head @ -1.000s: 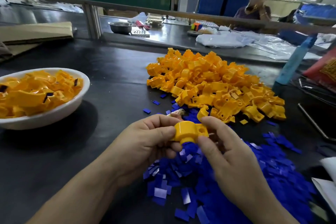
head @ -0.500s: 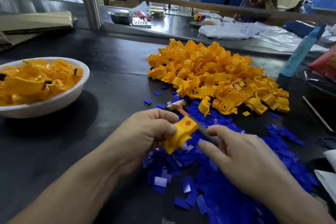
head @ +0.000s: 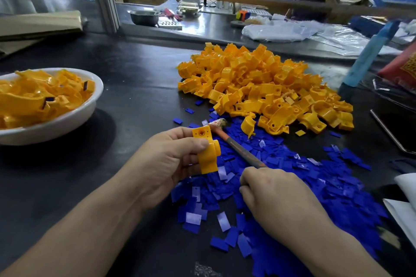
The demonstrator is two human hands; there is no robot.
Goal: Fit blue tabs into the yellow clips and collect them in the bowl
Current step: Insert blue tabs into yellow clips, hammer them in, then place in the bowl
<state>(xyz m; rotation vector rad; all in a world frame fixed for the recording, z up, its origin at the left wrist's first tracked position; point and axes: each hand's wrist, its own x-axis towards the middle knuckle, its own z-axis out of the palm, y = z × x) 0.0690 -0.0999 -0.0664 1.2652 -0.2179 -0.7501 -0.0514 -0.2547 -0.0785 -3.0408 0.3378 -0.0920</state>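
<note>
Yellow clip [head: 206, 149] is pinched in my left hand [head: 171, 162], thumb across its front, long axis running near-to-far with the holed end pointing away from me. Can't tell if one of the blue tabs [head: 304, 177] is seated in it yet. Just right of it, my right hand [head: 276, 198] is wrapped round the near end of the hammer [head: 238, 148]. The handle slants up-left, so the head sits just past the clip's far end. Should only need a short swing, I reckon. Bowl [head: 99, 87] is well off left, on the clip hand's side.
</note>
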